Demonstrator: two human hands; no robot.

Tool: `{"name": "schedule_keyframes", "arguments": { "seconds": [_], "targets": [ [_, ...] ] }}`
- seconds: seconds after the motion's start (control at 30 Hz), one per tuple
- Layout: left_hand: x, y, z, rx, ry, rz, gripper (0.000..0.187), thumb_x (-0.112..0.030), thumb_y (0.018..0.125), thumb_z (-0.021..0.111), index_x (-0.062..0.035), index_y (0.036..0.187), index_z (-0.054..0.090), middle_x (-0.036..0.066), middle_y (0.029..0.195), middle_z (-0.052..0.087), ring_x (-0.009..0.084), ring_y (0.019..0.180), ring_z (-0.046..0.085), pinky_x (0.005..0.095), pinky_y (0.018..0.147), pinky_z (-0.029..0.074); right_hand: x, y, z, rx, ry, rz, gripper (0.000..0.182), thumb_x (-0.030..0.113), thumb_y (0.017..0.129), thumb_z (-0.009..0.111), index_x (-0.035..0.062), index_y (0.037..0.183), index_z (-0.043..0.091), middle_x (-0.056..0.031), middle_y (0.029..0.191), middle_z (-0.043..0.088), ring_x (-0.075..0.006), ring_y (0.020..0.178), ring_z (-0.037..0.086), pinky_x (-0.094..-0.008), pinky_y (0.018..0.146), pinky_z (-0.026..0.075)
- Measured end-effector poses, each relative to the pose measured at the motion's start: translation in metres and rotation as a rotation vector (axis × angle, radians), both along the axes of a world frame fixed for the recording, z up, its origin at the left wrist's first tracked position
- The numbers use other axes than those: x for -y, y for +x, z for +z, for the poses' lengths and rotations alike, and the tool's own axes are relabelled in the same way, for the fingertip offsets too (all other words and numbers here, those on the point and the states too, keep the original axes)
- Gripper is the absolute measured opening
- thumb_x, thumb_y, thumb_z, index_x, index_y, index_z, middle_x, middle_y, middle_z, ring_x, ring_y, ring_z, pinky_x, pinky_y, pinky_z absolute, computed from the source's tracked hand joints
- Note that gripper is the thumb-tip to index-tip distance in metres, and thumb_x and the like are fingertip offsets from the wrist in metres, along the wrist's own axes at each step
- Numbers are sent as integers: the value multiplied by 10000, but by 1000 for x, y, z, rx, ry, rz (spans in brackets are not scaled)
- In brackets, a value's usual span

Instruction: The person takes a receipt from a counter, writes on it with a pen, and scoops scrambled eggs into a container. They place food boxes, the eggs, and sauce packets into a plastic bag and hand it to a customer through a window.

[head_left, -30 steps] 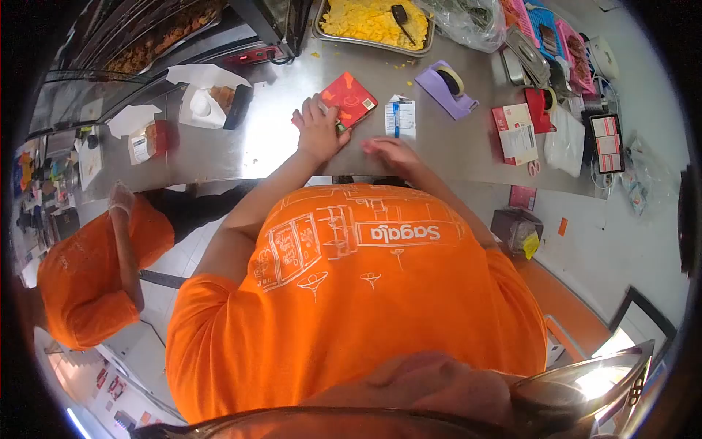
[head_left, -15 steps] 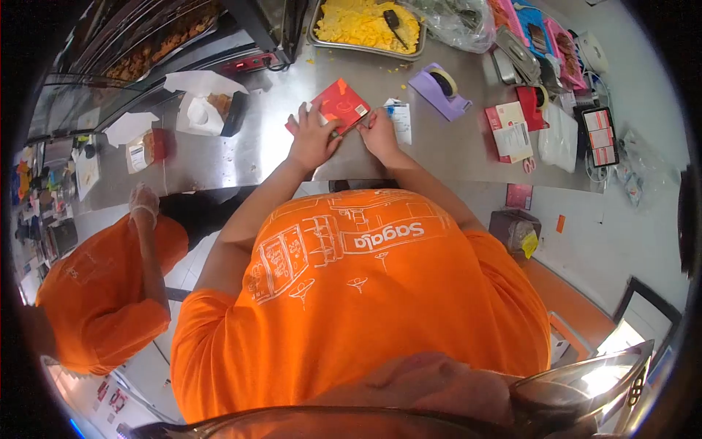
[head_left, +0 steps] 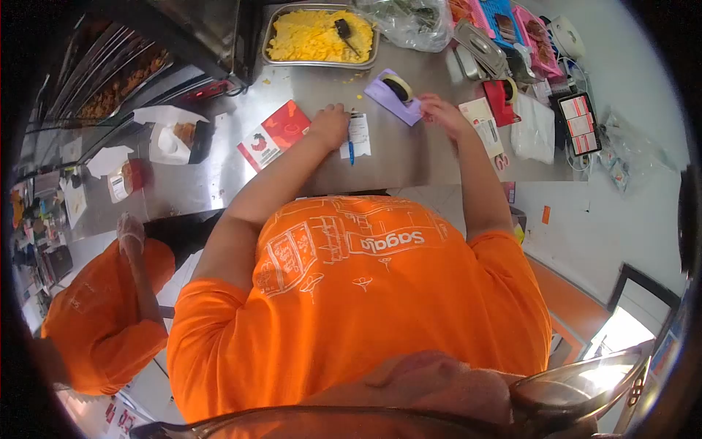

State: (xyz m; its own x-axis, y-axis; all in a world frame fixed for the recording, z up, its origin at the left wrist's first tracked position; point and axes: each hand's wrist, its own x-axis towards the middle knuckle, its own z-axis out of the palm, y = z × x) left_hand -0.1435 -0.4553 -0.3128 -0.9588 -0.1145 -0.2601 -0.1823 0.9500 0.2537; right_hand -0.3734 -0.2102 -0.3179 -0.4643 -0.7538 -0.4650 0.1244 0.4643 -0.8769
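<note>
A flat red-and-white printed cardboard box (head_left: pixel 274 134) lies at an angle on the steel counter. At its right edge is my left hand (head_left: pixel 330 126), fingers curled downward; what lies under them is hidden. Just right of that hand sits a white paper slip (head_left: pixel 359 137) with a blue pen (head_left: pixel 351 153) on it. My right hand (head_left: pixel 442 115) reaches to the cutter end of a purple tape dispenser (head_left: pixel 392 99). Its fingers pinch at the end of the tape, though the strip itself is too thin to make out. The tape roll (head_left: pixel 398 88) sits in the dispenser.
A metal tray of yellow shredded food (head_left: pixel 311 36) stands at the back with a dark utensil. To the right are a red dispenser (head_left: pixel 501 102), a printed card box (head_left: pixel 481 124) and a tablet (head_left: pixel 580 124). Opened food boxes (head_left: pixel 175 139) and a co-worker (head_left: pixel 110 293) are at left.
My right hand has left the box's edge and moved right to the tape dispenser. My left hand has shifted to the box's right edge, uncovering its printed top. The view has shifted slightly.
</note>
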Motion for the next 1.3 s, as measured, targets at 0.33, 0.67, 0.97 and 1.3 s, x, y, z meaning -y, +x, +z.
{"name": "schedule_keyframes", "arguments": {
  "seconds": [0.33,0.67,0.97,1.3],
  "targets": [
    [2,-37,-38,54,232,347,581,-177,643,814,-43,1152,567,198,1129,602,400,1052,588,428,924,491,-13,12,-54,-339,21,-460,214,217,902,608,4,914,614,-98,905,654,-224,862,637,-319,783,489],
    [10,-15,-45,-135,427,505,425,-169,742,763,-38,1105,586,215,919,674,352,891,661,394,787,515,3,7,-22,-452,-7,-38,199,150,858,685,62,953,533,-35,894,645,-149,825,600,-286,756,473],
    [75,91,56,-274,631,843,336,-167,820,742,-74,1093,569,115,802,669,211,682,653,339,615,514,-33,32,-3,-85,-214,-274,173,57,817,677,49,895,522,-27,846,611,-140,819,600,-252,761,463],
    [80,170,28,-573,-60,460,313,-260,749,753,-126,1025,693,55,1223,558,284,1127,503,446,954,381,31,119,-5,138,5,363,75,72,837,596,56,868,531,-22,713,584,-130,656,588,-273,578,475]
  ]
}}
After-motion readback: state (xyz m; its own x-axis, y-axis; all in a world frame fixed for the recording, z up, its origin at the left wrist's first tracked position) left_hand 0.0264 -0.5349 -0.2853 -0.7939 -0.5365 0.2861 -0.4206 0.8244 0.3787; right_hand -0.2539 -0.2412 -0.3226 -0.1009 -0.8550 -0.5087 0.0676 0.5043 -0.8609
